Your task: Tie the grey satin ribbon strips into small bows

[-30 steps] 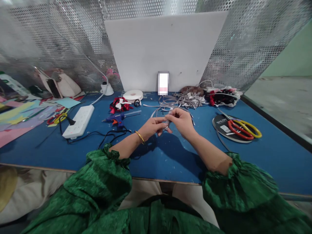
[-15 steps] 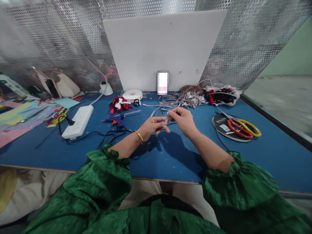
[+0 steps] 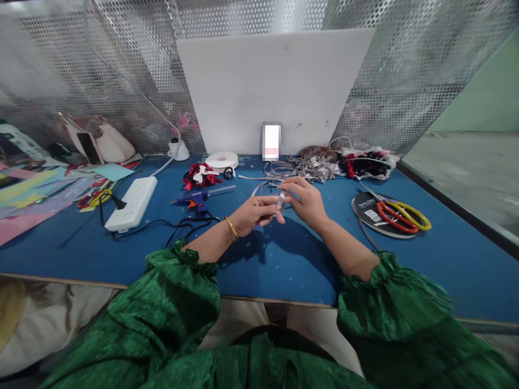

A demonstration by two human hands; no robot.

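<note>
A narrow grey ribbon [image 3: 281,200] is looped around the fingers of my left hand [image 3: 259,210], whose thumb presses on it. My right hand [image 3: 305,202] is at the ribbon's other side, fingertips bent against it; its fingers partly hide the ribbon's run. Loose grey ribbon lengths [image 3: 279,169] lie on the blue table just beyond my hands. Behind them is a pile of small grey ribbon bows [image 3: 318,168]. A blue glue gun [image 3: 197,201] rests left of my left hand.
At right, scissors [image 3: 399,216] with red and yellow handles lie on a ribbon spool [image 3: 367,208]. A white power strip [image 3: 132,204] and its black cable are at left. Red, black and white bows [image 3: 200,175] sit near a white spool [image 3: 221,160]. A lit phone [image 3: 271,141] leans on the white board.
The ribbon now sits wrapped round my left fingers, more plainly in sight. My right hand has shifted slightly, its fingers lying across the loop's top. The camera view has tilted a little.
</note>
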